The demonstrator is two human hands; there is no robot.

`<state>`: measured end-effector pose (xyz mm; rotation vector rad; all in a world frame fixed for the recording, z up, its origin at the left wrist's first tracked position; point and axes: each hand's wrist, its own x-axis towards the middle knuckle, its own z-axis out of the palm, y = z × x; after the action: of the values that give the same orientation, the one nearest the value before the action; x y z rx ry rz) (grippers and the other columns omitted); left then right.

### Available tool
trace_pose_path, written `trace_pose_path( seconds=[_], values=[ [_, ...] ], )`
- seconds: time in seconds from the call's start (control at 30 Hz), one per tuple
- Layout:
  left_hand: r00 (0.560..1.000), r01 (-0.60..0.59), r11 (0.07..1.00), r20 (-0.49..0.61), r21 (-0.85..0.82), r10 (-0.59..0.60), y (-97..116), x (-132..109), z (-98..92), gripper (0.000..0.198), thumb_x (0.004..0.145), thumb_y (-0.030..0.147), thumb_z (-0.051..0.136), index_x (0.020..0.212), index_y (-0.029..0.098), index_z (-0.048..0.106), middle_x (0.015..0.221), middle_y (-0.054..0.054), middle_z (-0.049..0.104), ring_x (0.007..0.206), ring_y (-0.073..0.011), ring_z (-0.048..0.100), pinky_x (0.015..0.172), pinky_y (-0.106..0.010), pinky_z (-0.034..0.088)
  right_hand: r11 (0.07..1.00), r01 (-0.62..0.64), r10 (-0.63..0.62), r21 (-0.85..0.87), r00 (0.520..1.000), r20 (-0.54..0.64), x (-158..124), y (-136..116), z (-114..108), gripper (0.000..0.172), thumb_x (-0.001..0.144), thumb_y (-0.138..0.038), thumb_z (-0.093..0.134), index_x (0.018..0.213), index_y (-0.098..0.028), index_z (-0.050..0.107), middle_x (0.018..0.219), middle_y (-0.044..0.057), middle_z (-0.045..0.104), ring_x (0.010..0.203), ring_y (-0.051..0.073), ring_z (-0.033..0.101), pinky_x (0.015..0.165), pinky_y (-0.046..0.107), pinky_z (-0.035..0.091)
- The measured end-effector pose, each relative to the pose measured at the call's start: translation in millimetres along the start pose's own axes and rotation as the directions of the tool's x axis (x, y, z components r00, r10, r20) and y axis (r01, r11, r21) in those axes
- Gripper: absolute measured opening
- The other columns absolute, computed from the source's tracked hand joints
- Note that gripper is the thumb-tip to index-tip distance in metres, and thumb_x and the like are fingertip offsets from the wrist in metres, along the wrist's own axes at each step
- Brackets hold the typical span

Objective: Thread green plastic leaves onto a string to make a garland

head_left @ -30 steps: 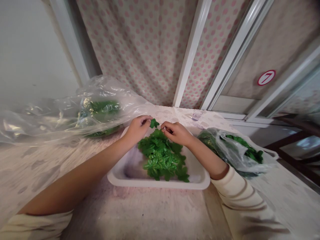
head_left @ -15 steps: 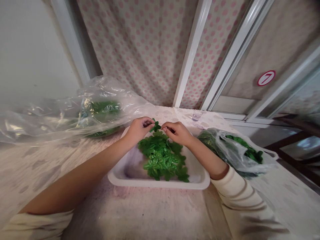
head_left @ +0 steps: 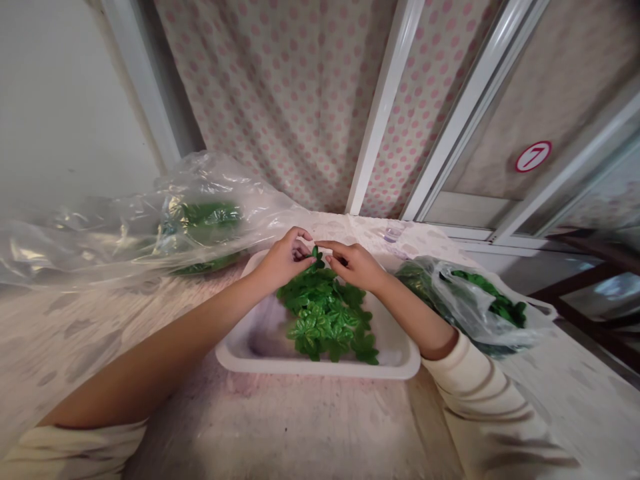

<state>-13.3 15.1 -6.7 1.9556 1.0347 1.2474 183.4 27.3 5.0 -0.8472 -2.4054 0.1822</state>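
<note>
A white tray [head_left: 320, 367] on the table holds a heap of green artificial leaves [head_left: 323, 320]. Over its far edge, my left hand [head_left: 286, 259] pinches a small dark green leaf piece [head_left: 319, 259] between thumb and fingers. My right hand [head_left: 354, 264] is on the other side of that piece, index finger stretched towards its top and touching or nearly touching it. The right thumb is a little apart from the index finger, with nothing visible between them.
Clear plastic bags with green material [head_left: 210, 217] lie at the left back of the table [head_left: 300, 427]. To the right of the tray sits another plastic bag [head_left: 460, 300] with dark green leaves. A dotted curtain [head_left: 280, 87] hangs behind the table.
The leaf piece has turned and sits slightly lower and further right. My left fingers have risen and spread a little, and my right index finger has straightened towards the piece.
</note>
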Motion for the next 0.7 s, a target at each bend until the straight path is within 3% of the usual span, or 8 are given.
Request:
trace_pose_path(
  seconds=[0.7],
  values=[
    [1.0, 0.022, 0.999, 0.007, -0.023, -0.022, 0.8, -1.0, 0.7, 0.036, 0.069, 0.021, 0.064, 0.095, 0.021, 0.039, 0.065, 0.006, 0.056, 0.06, -0.0096, 0.056, 0.063, -0.024, 0.044, 1.0, 0.007, -0.006, 0.013, 1.0, -0.028, 0.0, -1.1, -0.1, 0.033, 0.085, -0.022, 0.045, 0.115, -0.017, 0.058, 0.049, -0.005, 0.045, 0.044, 0.008, 0.039, 0.052, 0.019, 0.029]
  ],
)
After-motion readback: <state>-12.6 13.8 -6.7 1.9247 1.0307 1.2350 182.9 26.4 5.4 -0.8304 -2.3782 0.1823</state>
